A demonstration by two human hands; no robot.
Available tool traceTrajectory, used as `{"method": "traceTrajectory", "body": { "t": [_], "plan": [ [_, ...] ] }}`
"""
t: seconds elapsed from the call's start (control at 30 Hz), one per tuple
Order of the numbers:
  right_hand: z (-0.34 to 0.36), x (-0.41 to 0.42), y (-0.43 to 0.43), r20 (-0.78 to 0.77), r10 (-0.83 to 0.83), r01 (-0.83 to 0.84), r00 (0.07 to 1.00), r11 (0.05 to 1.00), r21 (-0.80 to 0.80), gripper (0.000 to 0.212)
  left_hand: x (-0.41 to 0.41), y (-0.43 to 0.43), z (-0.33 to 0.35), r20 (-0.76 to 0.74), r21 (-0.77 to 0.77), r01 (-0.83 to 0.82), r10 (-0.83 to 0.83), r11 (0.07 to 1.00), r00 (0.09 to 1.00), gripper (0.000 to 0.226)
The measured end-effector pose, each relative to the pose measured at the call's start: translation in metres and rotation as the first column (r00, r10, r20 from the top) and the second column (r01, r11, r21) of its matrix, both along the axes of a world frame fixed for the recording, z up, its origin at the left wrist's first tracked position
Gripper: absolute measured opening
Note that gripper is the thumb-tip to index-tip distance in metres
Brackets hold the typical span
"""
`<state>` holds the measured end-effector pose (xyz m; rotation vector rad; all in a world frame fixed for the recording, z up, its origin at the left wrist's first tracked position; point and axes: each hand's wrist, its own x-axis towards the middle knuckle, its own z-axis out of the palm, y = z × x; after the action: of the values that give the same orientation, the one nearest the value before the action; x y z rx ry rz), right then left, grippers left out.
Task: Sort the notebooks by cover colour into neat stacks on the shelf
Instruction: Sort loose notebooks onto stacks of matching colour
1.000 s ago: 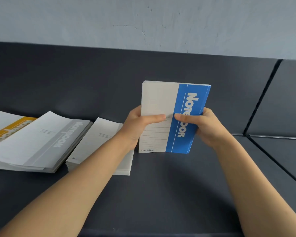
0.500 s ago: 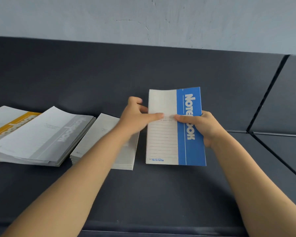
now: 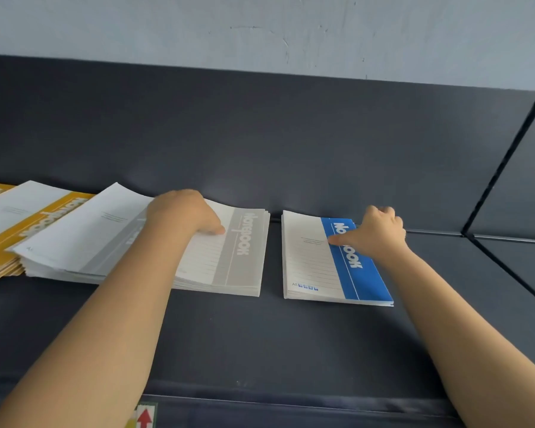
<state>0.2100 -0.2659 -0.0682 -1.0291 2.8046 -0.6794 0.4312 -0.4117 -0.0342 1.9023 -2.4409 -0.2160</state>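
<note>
"Notebook" is printed on the blue stack (image 3: 366, 278) and the grey stack (image 3: 240, 267).

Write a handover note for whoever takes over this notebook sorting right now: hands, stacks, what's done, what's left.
Left hand: rests flat on the grey-banded white paper notebook stack, gripping nothing.
Right hand: thumb on the cover of the blue-banded white paper notebook stack, fingers curled at its far edge.
Positions: the blue stack lies flat on the dark grey shelf, apart from the grey stack on its left. A second grey-banded pile overlaps the yellow-banded notebook pile.
Done: blue is set down and squared.
Left: probably merge the grey piles and straighten the yellow.
</note>
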Motion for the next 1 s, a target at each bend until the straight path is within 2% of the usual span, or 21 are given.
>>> {"method": "traceTrajectory", "body": {
  "t": [0.03, 0.1, 0.17, 0.23, 0.3, 0.37, 0.47, 0.53, 0.6, 0.7, 0.8, 0.83, 0.9, 0.97, 1.0],
  "plan": [
    [0.001, 0.005, -0.001, 0.009, 0.037, -0.036, 0.999, 0.997, -0.065, 0.069, 0.003, 0.0, 0.002, -0.029, 0.068, 0.005, -0.003, 0.998, 1.0, 0.069],
    [0.006, 0.023, -0.004, 0.15, 0.188, -0.139, 0.971, 0.947, -0.289, 0.06, 0.007, 0.0, 0.003, -0.082, 0.221, 0.029, -0.011, 0.975, 0.997, 0.079],
    [0.009, 0.049, -0.009, 0.321, 0.341, -0.187, 0.883, 0.885, -0.426, 0.045, 0.01, -0.003, 0.002, -0.111, 0.27, 0.046, -0.016, 0.962, 0.994, 0.082],
    [0.008, 0.073, -0.019, 0.429, 0.398, -0.237, 0.811, 0.894, -0.38, 0.031, 0.012, -0.006, 0.001, -0.132, 0.275, 0.059, -0.023, 0.96, 0.991, 0.081],
    [0.006, 0.092, -0.031, 0.507, 0.402, -0.257, 0.762, 0.907, -0.332, 0.045, 0.013, -0.009, -0.001, -0.151, 0.293, 0.07, -0.026, 0.954, 0.988, 0.08],
    [0.004, 0.099, -0.043, 0.583, 0.401, -0.248, 0.707, 0.912, -0.326, 0.045, 0.011, -0.012, -0.005, -0.208, 0.335, 0.099, -0.029, 0.937, 0.978, 0.083],
    [0.006, 0.106, -0.046, 0.628, 0.331, -0.205, 0.704, 0.942, -0.266, 0.034, 0.011, -0.022, -0.011, -0.298, 0.408, 0.15, -0.025, 0.901, 0.954, 0.086],
    [0.005, 0.106, -0.047, 0.638, 0.316, -0.184, 0.702, 0.946, -0.267, 0.039, 0.015, -0.028, -0.012, -0.388, 0.418, 0.173, 0.003, 0.892, 0.922, 0.069],
    [0.005, 0.106, -0.048, 0.651, 0.312, -0.178, 0.692, 0.948, -0.265, 0.055, 0.019, -0.034, -0.011, -0.507, 0.464, 0.21, 0.063, 0.861, 0.86, 0.054],
    [0.005, 0.108, -0.046, 0.638, 0.328, -0.187, 0.696, 0.941, -0.28, 0.066, 0.022, -0.029, 0.002, -0.691, 0.527, 0.345, 0.156, 0.777, 0.706, 0.029],
    [0.012, 0.108, -0.039, 0.627, 0.397, -0.172, 0.67, 0.905, -0.389, 0.069, 0.024, -0.021, 0.028, -0.784, 0.419, 0.394, 0.106, 0.818, 0.611, 0.026],
    [0.018, 0.105, -0.034, 0.636, 0.41, -0.153, 0.654, 0.894, -0.42, 0.076, 0.024, -0.016, 0.039, -0.814, 0.382, 0.404, 0.095, 0.831, 0.573, 0.022],
    [0.034, 0.095, -0.021, 0.679, 0.441, -0.083, 0.587, 0.867, -0.491, 0.083, 0.021, -0.001, 0.059, -0.873, 0.34, 0.452, 0.097, 0.825, 0.479, 0.014],
    [0.057, 0.077, -0.003, 0.714, 0.501, -0.019, 0.488, 0.824, -0.566, 0.063, 0.008, 0.02, 0.071, -0.906, 0.339, 0.51, 0.127, 0.791, 0.404, 0.014],
    [0.068, 0.064, 0.009, 0.718, 0.514, 0.013, 0.47, 0.809, -0.587, 0.052, -0.003, 0.032, 0.074, -0.915, 0.348, 0.542, 0.151, 0.765, 0.374, 0.014]
  ]
}}
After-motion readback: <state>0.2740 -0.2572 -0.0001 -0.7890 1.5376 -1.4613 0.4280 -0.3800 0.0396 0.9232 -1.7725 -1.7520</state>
